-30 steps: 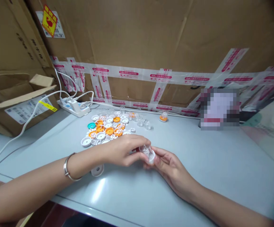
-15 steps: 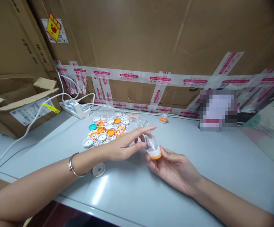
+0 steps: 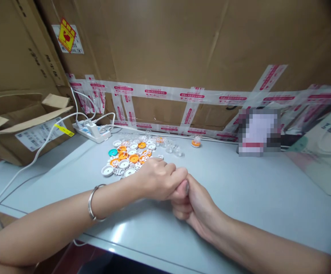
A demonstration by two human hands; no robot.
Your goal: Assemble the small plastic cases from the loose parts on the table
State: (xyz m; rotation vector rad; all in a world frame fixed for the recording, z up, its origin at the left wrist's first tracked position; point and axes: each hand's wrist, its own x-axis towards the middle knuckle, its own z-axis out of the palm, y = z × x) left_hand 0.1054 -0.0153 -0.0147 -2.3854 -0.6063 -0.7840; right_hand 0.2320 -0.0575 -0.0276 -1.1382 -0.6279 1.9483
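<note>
My left hand [image 3: 162, 179] and my right hand [image 3: 199, 205] are pressed together over the table, fingers curled and closed. The small clear plastic jar with a white and orange base, seen in the earlier frame, is now hidden inside both hands. Left of them, by my left wrist, lies a loose pile of parts: white round caps [image 3: 107, 171], orange round caps [image 3: 133, 158], a teal cap [image 3: 113, 152] and white lattice discs [image 3: 116, 171]. Clear plastic cups [image 3: 178, 152] lie beyond the hands. A similar jar with an orange base [image 3: 196, 142] stands upright at the back.
A tall cardboard wall with printed tape [image 3: 159, 92] closes off the back of the grey table [image 3: 239, 190]. At the left are an open carton [image 3: 39, 131], a white power strip [image 3: 95, 133] and cables. A blurred-out object [image 3: 259, 133] and a plastic bag [image 3: 325, 148] sit at the right.
My left hand has closed from loosely spread fingers into a fist over the jar. My right hand has wrapped tighter, and the jar has gone out of sight between them.
</note>
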